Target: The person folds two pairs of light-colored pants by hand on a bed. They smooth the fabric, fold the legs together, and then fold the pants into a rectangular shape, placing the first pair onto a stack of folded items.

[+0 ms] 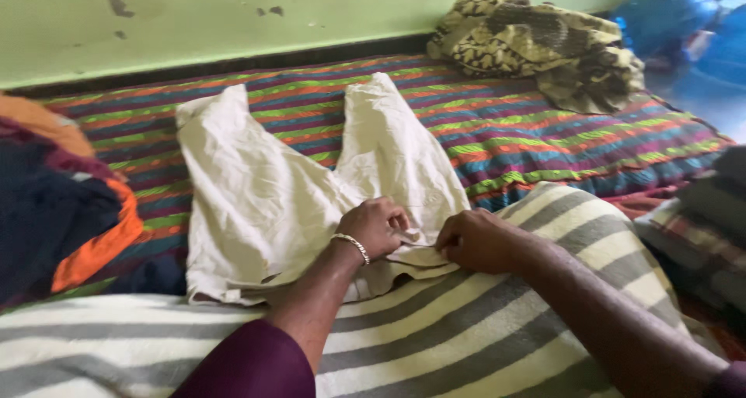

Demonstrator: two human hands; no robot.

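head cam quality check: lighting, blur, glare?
Head view: soft, even daylight with only faint shadows under both hands, left hand and right hand, on the cream garment; overall slightly soft, the patterned cloth heap and blue bundle blurrier; no glare, mild washout top right.

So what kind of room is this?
Probably a bedroom at home. There is a striped mattress against a green wall, a blanket, and both hands pressing cream trousers.
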